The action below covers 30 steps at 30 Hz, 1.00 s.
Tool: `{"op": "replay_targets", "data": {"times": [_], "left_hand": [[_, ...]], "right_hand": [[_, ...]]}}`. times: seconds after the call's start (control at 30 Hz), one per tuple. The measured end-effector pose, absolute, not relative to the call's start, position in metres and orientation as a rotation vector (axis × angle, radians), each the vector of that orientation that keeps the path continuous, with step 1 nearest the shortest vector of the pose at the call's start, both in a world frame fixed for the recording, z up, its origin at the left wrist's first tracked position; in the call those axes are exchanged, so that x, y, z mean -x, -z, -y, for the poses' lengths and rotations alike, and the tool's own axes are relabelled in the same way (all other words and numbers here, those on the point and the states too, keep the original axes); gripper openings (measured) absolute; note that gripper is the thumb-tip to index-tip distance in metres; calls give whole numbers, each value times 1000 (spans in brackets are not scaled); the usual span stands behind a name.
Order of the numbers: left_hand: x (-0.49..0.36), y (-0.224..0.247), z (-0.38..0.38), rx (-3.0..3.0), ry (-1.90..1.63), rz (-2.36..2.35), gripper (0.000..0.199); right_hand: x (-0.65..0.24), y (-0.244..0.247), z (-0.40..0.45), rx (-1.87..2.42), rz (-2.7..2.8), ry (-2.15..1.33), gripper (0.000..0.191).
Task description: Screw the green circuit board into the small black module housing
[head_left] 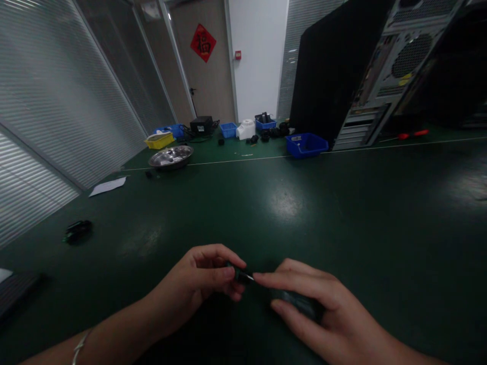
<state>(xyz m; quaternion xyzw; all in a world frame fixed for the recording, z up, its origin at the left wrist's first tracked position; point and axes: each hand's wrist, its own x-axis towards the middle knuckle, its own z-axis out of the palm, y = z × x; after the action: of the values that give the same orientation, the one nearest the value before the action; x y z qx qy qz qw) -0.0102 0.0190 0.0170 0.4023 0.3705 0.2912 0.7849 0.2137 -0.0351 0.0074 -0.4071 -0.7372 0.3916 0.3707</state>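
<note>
A small black part (240,275) is pinched between thumb and fingers of the left hand (201,284), just above the green table (342,213) near its near edge. Its tip is met by the forefinger of the right hand (312,304), under which a flat black object (300,302) is gripped against the table. What these dark items are cannot be told. Further out, a black lump (78,231) and a white sheet (107,186) are seen toward the left edge. A steel bowl (171,156), blue bins (306,144) and an opened computer case (384,71) are ranged along the far edge.
</note>
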Motion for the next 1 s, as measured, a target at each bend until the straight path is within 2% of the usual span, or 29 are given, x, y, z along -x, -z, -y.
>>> {"op": "replay_targets", "data": {"times": [1.0], "left_hand": [[7, -22, -12, -919, -657, -856, 14]], "right_hand": [[-213, -12, 35, 1073, 1889, -1067, 34]]}}
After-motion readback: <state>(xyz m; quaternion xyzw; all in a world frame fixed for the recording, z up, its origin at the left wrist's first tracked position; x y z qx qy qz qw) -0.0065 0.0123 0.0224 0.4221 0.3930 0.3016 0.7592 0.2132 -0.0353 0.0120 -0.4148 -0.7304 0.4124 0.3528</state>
